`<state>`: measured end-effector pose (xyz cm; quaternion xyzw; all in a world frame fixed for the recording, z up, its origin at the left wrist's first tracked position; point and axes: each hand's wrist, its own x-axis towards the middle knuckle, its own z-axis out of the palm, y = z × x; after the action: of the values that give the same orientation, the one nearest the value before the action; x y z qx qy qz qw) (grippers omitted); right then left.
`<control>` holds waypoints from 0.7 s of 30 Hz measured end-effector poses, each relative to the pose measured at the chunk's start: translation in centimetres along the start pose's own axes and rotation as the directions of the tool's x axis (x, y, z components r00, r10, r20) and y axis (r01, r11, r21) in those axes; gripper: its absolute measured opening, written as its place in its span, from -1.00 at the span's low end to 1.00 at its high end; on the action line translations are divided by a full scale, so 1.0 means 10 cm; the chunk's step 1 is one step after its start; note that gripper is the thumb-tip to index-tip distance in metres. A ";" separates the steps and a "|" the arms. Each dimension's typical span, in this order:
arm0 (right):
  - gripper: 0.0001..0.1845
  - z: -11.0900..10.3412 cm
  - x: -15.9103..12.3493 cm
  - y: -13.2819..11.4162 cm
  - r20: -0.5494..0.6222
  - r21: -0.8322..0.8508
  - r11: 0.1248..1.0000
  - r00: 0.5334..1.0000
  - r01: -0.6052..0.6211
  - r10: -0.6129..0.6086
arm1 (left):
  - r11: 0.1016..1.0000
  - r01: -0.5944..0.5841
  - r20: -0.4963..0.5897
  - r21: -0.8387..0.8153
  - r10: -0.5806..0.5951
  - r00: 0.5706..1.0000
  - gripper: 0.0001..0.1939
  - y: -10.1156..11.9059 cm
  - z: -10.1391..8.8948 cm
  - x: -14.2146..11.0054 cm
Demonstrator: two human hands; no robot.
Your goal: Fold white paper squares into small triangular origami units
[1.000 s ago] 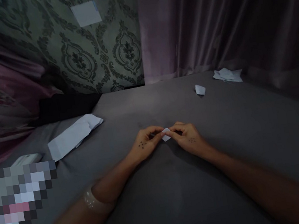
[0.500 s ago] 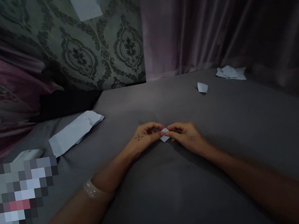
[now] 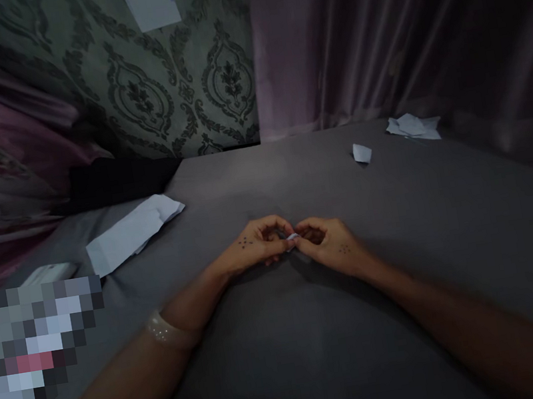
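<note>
Paper piece now mostly hidden by the fingers

Compared with a half second ago, less of your small white paper piece (image 3: 292,240) shows; then it faced up as a pale diamond, now only a narrow sliver is visible. Position: between your hands, above the grey sheet (image 3: 289,344). Your left hand (image 3: 257,241) is nearly closed, thumb and fingertips pinching the paper's left side. Your right hand (image 3: 328,240) likewise, fingers curled, pinching the right side. Folded paper (image 3: 362,153) lies beyond, well apart.
</note>
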<state>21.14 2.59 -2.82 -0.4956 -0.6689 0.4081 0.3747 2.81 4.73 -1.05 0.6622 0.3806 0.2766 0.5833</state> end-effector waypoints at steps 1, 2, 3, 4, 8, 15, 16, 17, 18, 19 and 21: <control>-0.83 0.00 0.00 0.00 0.000 -0.014 1.000 1.000 0.004 -0.004 | 1.000 -0.001 0.005 0.006 0.001 1.000 -0.68 0.00 0.00 0.00; -0.83 0.00 -0.01 0.01 0.000 -0.027 1.000 1.000 0.011 -0.011 | 1.000 -0.001 0.010 0.014 0.001 1.000 -0.68 0.00 -0.01 0.00; -0.83 0.00 -0.01 0.01 0.001 -0.040 0.999 1.000 0.019 -0.019 | 1.000 0.000 0.016 0.025 0.000 1.000 -0.68 0.00 -0.01 0.00; -0.84 0.01 -0.01 0.02 0.002 -0.051 0.998 1.000 0.029 -0.029 | 0.999 0.001 0.023 0.035 -0.001 1.000 -0.69 0.01 -0.02 0.00; -0.84 0.01 -0.03 0.00 0.009 -0.089 0.995 0.999 0.044 -0.043 | 0.998 -0.018 0.050 0.056 0.015 0.999 -0.71 0.03 -0.03 -0.01; -0.87 0.01 -0.04 -0.06 -0.001 -0.148 0.988 0.998 0.055 -0.055 | 0.997 -0.047 0.068 0.057 0.043 0.997 -0.72 0.04 -0.02 -0.01; -0.88 0.01 -0.04 -0.07 -0.005 -0.155 0.986 0.999 0.053 -0.054 | 0.996 -0.052 0.068 0.065 0.048 0.997 -0.73 0.04 -0.03 -0.01; -0.89 0.01 -0.04 -0.07 -0.009 -0.163 0.985 0.999 0.050 -0.052 | 0.995 -0.057 0.067 0.075 0.052 0.996 -0.73 0.04 -0.03 -0.01; -0.89 0.00 -0.04 -0.08 -0.012 -0.169 0.985 0.999 0.047 -0.050 | 0.994 -0.064 0.064 0.084 0.058 0.996 -0.74 0.03 -0.03 -0.01; -0.89 0.00 -0.04 -0.08 -0.016 -0.173 0.984 0.999 0.044 -0.048 | 0.993 -0.070 0.059 0.091 0.065 0.996 -0.74 0.03 -0.04 0.00; -0.88 0.00 -0.03 -0.07 -0.026 -0.176 0.984 0.999 0.038 -0.044 | 0.991 -0.085 0.052 0.101 0.080 0.995 -0.76 0.02 -0.05 0.00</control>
<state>20.94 2.14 -2.27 -0.5190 -0.7066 0.3323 0.3479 2.48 4.99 -0.74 0.7130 0.3526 0.2643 0.5453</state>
